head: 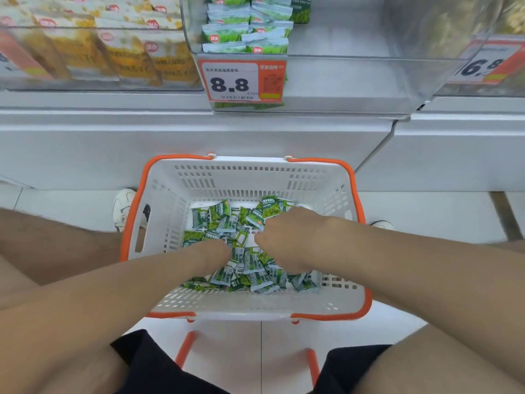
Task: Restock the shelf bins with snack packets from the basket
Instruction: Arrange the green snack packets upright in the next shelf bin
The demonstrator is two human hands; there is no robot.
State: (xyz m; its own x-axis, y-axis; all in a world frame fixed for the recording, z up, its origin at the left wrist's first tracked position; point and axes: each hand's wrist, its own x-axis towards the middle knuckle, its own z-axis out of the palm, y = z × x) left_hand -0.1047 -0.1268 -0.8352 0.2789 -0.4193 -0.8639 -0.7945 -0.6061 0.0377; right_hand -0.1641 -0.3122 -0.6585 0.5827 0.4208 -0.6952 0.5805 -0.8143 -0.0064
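Right now both hands are down in the basket, which sits on the floor between the person's knees, straight below the shelf. The left hand comes in from eight o'clock and the right hand from four o'clock, and they meet over the loose heap of green packets. Their fingertips are buried among the packets, so I cannot tell how far either hand is closed or whether it has hold of anything yet; it looks like a two-handed scoop.

The clear bin to fill hangs up at twelve o'clock, behind the 8.8 price tag, with a few matching packets stacked at its left side and plenty of room beside them.

As I see it, the lift is the risky part. The packets are small and slippery, and an overfull double handful could shed some on the way up, onto the floor or back into the basket. The bin's front lip could also catch a hand and knock packets loose. The yellow packs at ten o'clock sit close by, so a careless drop could land in the wrong bin.
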